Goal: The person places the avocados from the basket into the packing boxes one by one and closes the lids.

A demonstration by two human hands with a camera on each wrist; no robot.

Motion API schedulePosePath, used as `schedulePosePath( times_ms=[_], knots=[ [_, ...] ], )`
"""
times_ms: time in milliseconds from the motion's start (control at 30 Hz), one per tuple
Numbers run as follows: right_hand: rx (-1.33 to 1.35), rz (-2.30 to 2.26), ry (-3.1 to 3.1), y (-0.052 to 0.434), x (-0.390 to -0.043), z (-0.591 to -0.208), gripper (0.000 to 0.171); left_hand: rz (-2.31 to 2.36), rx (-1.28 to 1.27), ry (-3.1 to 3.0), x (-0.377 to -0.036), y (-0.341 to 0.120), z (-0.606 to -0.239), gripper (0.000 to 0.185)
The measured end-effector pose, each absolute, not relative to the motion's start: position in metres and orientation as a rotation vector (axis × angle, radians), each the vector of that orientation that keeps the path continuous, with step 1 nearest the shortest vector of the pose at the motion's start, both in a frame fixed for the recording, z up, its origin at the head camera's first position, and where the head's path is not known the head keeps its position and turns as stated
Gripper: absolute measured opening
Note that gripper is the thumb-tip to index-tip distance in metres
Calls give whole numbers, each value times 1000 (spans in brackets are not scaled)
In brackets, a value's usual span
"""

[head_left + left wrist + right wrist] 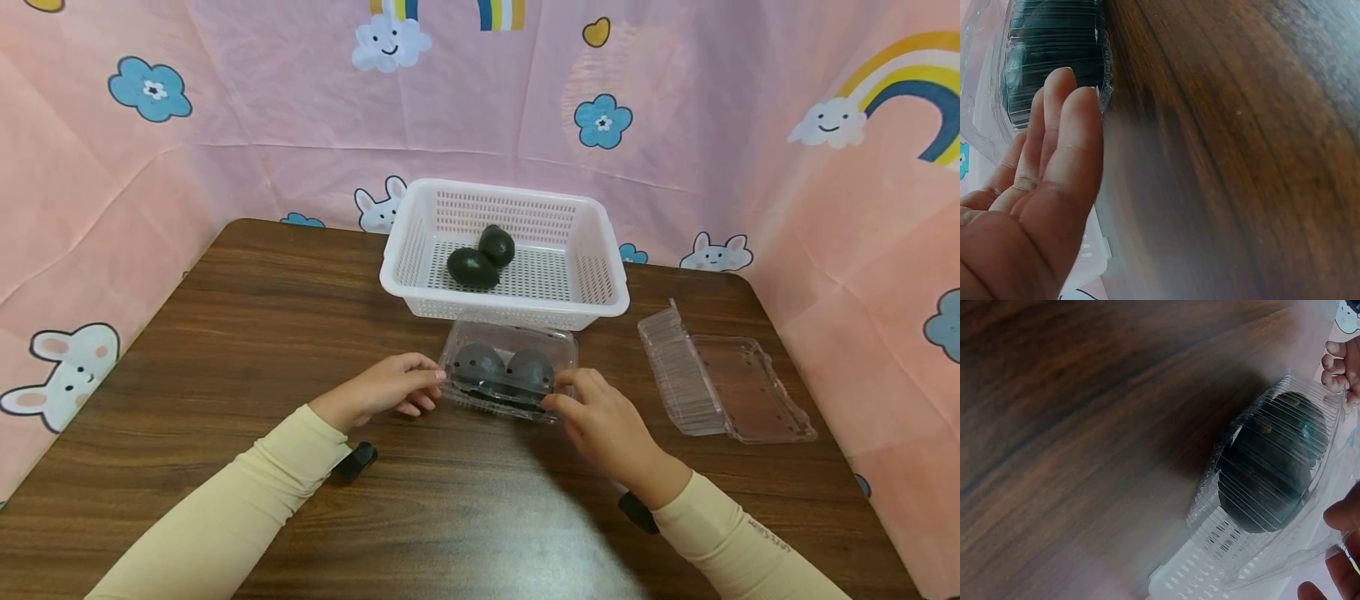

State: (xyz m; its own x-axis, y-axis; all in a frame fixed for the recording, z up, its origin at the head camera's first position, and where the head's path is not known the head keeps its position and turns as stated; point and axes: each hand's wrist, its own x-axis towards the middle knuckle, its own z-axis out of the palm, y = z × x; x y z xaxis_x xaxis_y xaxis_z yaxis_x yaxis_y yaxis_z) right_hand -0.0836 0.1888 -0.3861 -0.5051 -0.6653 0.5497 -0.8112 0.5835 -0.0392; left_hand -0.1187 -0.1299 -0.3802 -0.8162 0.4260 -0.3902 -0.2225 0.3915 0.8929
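Note:
A clear plastic clamshell box [510,410] stands in front of the basket with two dark avocados [480,363] inside, seen through its lid [504,335]. The lid slants over the fruit in the right wrist view, with a gap between it and the ribbed base [1254,462]. My right hand [609,427] pinches the lid's edge at the right front corner, thumb [1344,509] on one side and fingers on the other. At the left end is my left hand [393,387]; its fairly straight fingers [1079,137] reach up beside the box wall.
A white perforated basket [517,310] holding two more avocados [473,268] stands behind the box. To the right lies another clear clamshell [750,387], spread open on the wooden table [300,283]. Patterned pink cloth [480,108] hangs around the back and sides.

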Motion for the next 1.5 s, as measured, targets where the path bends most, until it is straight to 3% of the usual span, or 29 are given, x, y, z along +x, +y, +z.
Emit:
schedulePosePath(
  times_ms=[633, 1300, 1500],
  knots=[
    [1043, 539, -2442, 194, -68, -384, 34, 1469, 102, 2072, -122, -122, -381, 28],
    [92, 1407, -2904, 199, -71, -385, 41, 1467, 103, 2063, -125, -118, -383, 26],
    [-40, 1662, -2902, 195, -72, -387, 47, 1467, 88, 2066, -127, -118, -384, 25]
  ],
)
